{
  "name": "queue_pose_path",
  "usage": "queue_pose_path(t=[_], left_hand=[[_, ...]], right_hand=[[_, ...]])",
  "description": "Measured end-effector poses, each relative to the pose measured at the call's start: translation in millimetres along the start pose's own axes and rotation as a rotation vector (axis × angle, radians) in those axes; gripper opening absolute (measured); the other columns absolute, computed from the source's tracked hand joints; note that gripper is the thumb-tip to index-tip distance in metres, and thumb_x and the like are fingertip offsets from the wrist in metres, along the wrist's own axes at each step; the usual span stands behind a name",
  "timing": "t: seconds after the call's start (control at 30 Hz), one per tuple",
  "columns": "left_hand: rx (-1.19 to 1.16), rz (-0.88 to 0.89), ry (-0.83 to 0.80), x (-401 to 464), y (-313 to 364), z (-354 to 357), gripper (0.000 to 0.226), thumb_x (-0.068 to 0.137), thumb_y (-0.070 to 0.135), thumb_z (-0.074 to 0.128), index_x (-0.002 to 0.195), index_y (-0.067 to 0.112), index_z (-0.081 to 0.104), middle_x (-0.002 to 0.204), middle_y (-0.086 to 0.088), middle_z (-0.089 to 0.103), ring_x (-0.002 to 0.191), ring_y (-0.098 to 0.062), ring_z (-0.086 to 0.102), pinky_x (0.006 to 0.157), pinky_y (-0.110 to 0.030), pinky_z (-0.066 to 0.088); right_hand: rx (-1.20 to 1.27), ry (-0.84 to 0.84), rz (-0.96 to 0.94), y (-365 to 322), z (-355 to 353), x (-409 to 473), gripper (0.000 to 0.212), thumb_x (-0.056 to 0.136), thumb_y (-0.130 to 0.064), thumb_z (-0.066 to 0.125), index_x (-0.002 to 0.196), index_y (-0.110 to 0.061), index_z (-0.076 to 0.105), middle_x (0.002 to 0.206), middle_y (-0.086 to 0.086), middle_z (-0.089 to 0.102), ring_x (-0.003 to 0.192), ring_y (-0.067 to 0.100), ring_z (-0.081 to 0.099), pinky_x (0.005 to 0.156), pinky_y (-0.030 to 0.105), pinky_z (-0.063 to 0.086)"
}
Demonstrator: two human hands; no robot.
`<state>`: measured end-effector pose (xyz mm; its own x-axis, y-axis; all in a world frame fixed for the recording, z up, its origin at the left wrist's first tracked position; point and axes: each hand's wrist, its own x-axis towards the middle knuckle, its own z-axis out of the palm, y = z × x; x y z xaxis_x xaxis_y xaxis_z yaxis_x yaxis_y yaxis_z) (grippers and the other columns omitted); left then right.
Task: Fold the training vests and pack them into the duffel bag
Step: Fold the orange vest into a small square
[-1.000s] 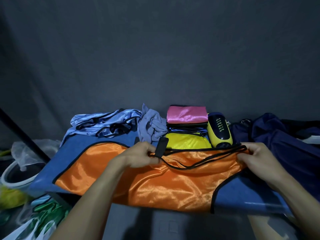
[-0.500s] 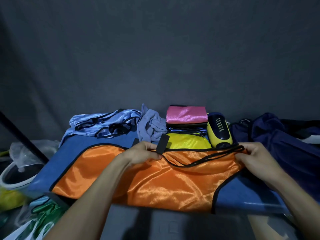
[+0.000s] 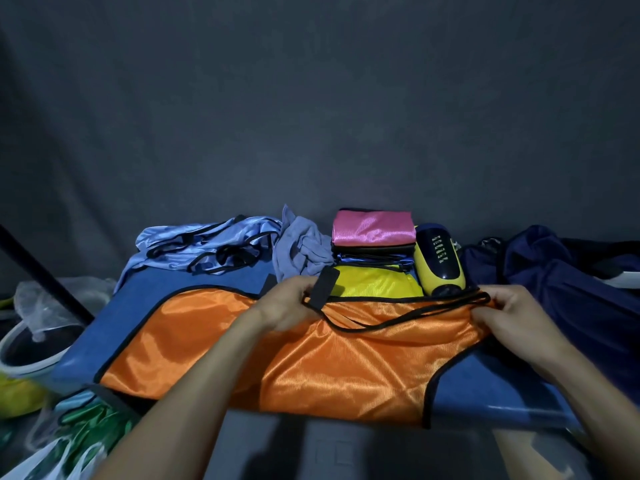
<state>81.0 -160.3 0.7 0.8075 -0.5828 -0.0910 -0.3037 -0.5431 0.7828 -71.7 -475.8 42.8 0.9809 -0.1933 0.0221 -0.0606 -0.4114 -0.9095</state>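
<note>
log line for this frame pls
step: folding | left hand: holds orange vest strap | right hand: holds other strap | duffel bag: right, not packed

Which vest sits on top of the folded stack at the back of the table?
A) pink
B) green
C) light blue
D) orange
A: the pink vest lies folded on top of the stack, while the orange vest is spread out in front, its top edge gripped by the left hand and right hand.
</note>
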Motion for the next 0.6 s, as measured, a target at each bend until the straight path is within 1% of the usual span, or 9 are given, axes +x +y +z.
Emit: queue_pose_path(t=[0.07,0.13,0.2,0.27,0.33,0.43,0.5,0.57,0.6], left_hand=[[-0.077,0.006,0.056,0.9,-0.7,-0.4,0.044,0.085,-0.001,0.077,0.114,0.032,0.072,0.101,0.026,0.072,0.095,0.015,0.062,0.085,-0.013,0.047],[-0.166,-0.007,0.081,0.8,0.4,-1.4,0.046,0.083,-0.007,0.076,0.112,0.028,0.072,0.092,0.034,0.071,0.094,0.019,0.062,0.085,-0.006,0.046],[-0.211,-0.007,0.081,-1.0,0.6,-3.6,0.043,0.082,-0.01,0.076,0.106,0.026,0.072,0.092,0.03,0.073,0.094,0.016,0.064,0.079,-0.004,0.047],[-0.254,0.02,0.082,-2.9,0.0,-5.9,0.037,0.081,-0.012,0.075,0.103,0.018,0.072,0.101,0.013,0.077,0.1,0.0,0.069,0.08,-0.01,0.05],[-0.312,0.047,0.071,-5.5,0.7,-9.0,0.043,0.081,-0.015,0.074,0.114,0.011,0.069,0.111,0.0,0.076,0.105,-0.011,0.071,0.085,-0.018,0.054],[-0.393,0.054,0.061,-0.7,-0.8,-14.7,0.055,0.085,-0.018,0.068,0.128,0.015,0.063,0.121,0.003,0.073,0.113,-0.008,0.069,0.093,-0.021,0.053],[-0.474,0.034,0.111,5.2,-1.2,-14.7,0.047,0.09,-0.012,0.064,0.127,0.017,0.064,0.125,0.002,0.073,0.108,-0.012,0.069,0.095,-0.023,0.051],[-0.629,-0.006,0.202,12.7,-2.7,-10.0,0.038,0.094,-0.01,0.059,0.124,0.012,0.066,0.125,-0.004,0.073,0.095,-0.021,0.066,0.093,-0.027,0.047],[-0.699,-0.028,0.245,16.4,-3.0,-7.6,0.036,0.095,-0.009,0.058,0.123,0.01,0.067,0.124,-0.005,0.073,0.098,-0.024,0.064,0.094,-0.031,0.046]], right_hand=[[0.003,0.001,0.002,0.2,0.5,0.4,0.055,0.088,0.017,0.053,0.067,-0.028,0.078,0.063,0.01,0.062,0.061,0.026,0.053,0.065,0.035,0.041],[0.001,0.004,0.005,1.6,0.1,0.8,0.053,0.088,0.017,0.053,0.067,-0.026,0.077,0.064,0.01,0.06,0.062,0.026,0.051,0.066,0.037,0.04],[-0.001,0.009,0.01,3.2,-1.0,0.7,0.052,0.088,0.016,0.053,0.069,-0.025,0.077,0.066,0.011,0.062,0.063,0.027,0.052,0.067,0.037,0.04],[0.002,0.011,0.01,4.0,-1.7,-0.3,0.052,0.088,0.016,0.053,0.07,-0.026,0.078,0.066,0.012,0.062,0.062,0.028,0.052,0.067,0.037,0.041],[0.003,0.014,0.008,3.2,-1.9,-0.9,0.052,0.089,0.015,0.053,0.072,-0.026,0.079,0.066,0.013,0.063,0.062,0.028,0.053,0.067,0.037,0.041],[0.001,0.019,0.01,3.6,-1.5,-0.2,0.048,0.088,0.016,0.053,0.072,-0.022,0.078,0.064,0.011,0.061,0.061,0.027,0.052,0.065,0.035,0.042],[-0.006,0.025,0.014,5.4,-0.4,0.9,0.045,0.086,0.017,0.052,0.07,-0.018,0.076,0.062,0.01,0.056,0.06,0.025,0.048,0.061,0.033,0.039],[-0.004,0.025,0.024,7.9,0.6,1.5,0.046,0.086,0.017,0.052,0.07,-0.019,0.076,0.061,0.008,0.055,0.059,0.023,0.047,0.058,0.031,0.038],[-0.008,0.021,0.028,8.5,0.8,1.5,0.046,0.086,0.017,0.052,0.07,-0.019,0.076,0.061,0.008,0.055,0.059,0.023,0.047,0.057,0.031,0.038]])
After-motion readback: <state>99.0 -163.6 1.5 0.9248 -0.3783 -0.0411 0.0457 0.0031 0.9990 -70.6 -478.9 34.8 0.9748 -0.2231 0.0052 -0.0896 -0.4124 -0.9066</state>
